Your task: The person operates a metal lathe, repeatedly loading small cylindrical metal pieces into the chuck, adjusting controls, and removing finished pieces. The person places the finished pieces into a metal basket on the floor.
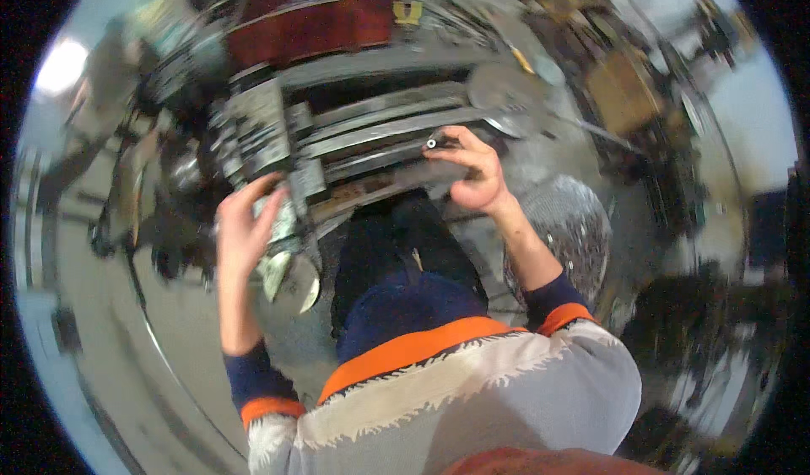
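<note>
My right hand [476, 168] is raised over the right part of the lathe bed [380, 137]. Between its thumb and fingers is a short dark rod [432, 143] with a pale ring at the end facing up. My left hand [245, 222] is beside the lathe carriage [260, 125], thumb and forefinger stretched toward it with a small gap between them. Its fingertips look dark, and blur hides whether they touch the carriage. Nothing plainly shows in that hand.
Behind the bed stands a dark red cabinet [312, 32] with a yellow piece [407, 13] at its right end. A heap of metal shavings [567, 230] lies right of my right forearm. A brown box [623, 89] stands at the far right. A pale round disc [297, 284] is below the carriage.
</note>
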### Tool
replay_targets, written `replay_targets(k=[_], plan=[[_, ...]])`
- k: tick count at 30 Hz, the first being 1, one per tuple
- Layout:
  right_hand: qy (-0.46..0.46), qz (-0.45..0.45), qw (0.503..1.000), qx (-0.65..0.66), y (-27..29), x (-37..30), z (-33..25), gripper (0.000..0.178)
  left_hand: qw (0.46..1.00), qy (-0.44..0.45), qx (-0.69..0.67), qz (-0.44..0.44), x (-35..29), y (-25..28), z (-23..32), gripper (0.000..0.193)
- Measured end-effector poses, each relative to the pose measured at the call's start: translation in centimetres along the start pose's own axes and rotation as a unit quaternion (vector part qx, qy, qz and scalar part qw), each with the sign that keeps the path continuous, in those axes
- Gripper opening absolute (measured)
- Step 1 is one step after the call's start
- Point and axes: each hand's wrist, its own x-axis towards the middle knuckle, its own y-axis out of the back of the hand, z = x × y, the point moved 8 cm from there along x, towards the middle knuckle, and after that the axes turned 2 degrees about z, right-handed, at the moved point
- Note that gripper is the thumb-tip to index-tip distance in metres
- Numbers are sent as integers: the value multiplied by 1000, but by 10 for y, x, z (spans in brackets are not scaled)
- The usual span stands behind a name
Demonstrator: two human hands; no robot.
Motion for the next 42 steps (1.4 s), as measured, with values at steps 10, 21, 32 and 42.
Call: replay_targets(k=[10,21,32,42], plan=[[148,-178,972,26,-116,83,-96,44,995,-33,-93,7,-3,-11,27,25],[221,-321,919,57,-190,142,-136,31,975,44,-205,77,-35,42,-30,23],[173,-361,858,-321,-322,224,-63,28,916,233,268,188,-165,210,-110,35],[8,-414,877,-242,-336,230,-32,30,816,513,206,171,-398,211,-162,29]])
